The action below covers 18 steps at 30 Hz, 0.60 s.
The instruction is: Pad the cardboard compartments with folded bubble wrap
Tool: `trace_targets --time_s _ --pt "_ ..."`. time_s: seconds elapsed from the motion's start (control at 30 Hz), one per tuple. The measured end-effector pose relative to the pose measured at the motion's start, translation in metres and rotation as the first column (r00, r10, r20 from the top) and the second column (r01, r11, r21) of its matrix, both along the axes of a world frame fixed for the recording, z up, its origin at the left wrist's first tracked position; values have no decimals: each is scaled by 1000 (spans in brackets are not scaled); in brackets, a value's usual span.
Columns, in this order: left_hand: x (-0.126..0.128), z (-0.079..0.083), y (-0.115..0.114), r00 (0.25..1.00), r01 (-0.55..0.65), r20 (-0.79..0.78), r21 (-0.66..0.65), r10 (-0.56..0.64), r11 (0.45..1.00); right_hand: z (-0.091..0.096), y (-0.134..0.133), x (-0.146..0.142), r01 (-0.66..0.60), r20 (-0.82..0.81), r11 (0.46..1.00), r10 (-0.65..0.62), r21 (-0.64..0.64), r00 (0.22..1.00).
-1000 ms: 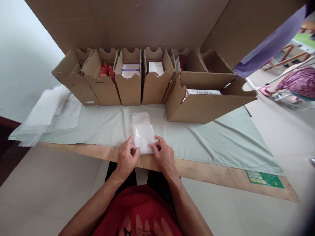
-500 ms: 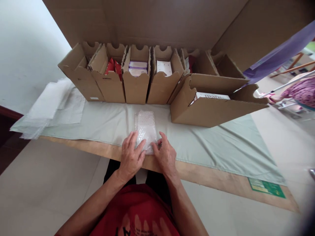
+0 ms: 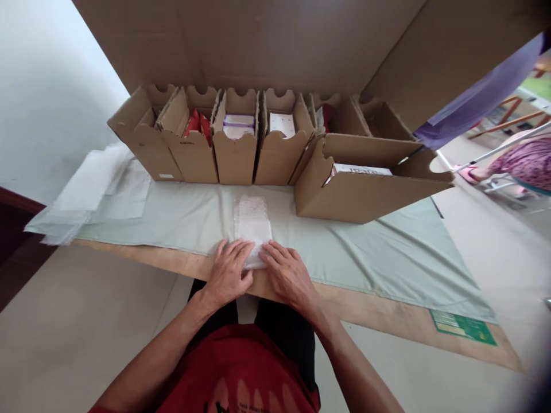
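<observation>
A bubble-wrap pouch [image 3: 252,221] lies flat near the front edge of the cloth-covered table. My left hand [image 3: 231,265] rests on its lower left part, fingers stretched out over the plastic and thumb apart near the bottom edge. On the lower right side, my right hand [image 3: 287,269] lies palm down with its fingers laid on the pouch; its thumb is hidden. The fingertips of the two hands nearly meet over the lower end. Whatever the pouch may contain cannot be made out.
Behind stands a row of cardboard file boxes [image 3: 235,158], some with red packets or white packs inside. Another cardboard box [image 3: 370,195] lies crosswise at right. More bubble-wrap sheets [image 3: 99,183] are stacked at left. A person's pink-clad leg shows at far right.
Both hands have flattened onto the pouch. My right hand has moved from the side edge, fingers curled, to lying over its lower right part. The view has shifted slightly.
</observation>
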<state>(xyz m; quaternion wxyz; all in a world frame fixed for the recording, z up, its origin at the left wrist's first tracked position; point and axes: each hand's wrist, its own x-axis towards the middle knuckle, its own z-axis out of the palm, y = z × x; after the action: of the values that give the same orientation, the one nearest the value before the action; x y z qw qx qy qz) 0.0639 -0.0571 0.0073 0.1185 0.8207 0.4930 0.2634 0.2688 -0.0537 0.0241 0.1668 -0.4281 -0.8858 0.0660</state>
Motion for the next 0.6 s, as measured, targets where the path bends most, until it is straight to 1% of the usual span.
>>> trace_targets --time_s 0.07,0.17,0.27,0.37,0.43,0.5,0.6 --pt "-3 3 0 999 20 27 -15 -20 1000 0 7 0 4 -69 1000 -6 -28 998" --pt "-9 5 0 989 23 147 -28 -19 999 7 6 2 13 -227 994 -39 -111 973" --pt "-15 8 2 967 -12 253 -107 39 994 9 -2 7 25 -350 975 -103 -219 931" --pt "-18 11 9 952 -59 280 -219 121 974 2 -2 8 78 -411 954 -198 -290 890" --pt "-17 13 17 937 -78 307 -288 169 954 -6 4 4 121 -449 926 -284 -358 847" --pt "-16 13 26 917 -100 332 -343 221 934 -14 14 -3 147 -491 884 -377 -444 785" --pt "-11 10 36 899 -193 310 -358 311 914 -21 29 -14 177 -545 842 -475 -510 690"
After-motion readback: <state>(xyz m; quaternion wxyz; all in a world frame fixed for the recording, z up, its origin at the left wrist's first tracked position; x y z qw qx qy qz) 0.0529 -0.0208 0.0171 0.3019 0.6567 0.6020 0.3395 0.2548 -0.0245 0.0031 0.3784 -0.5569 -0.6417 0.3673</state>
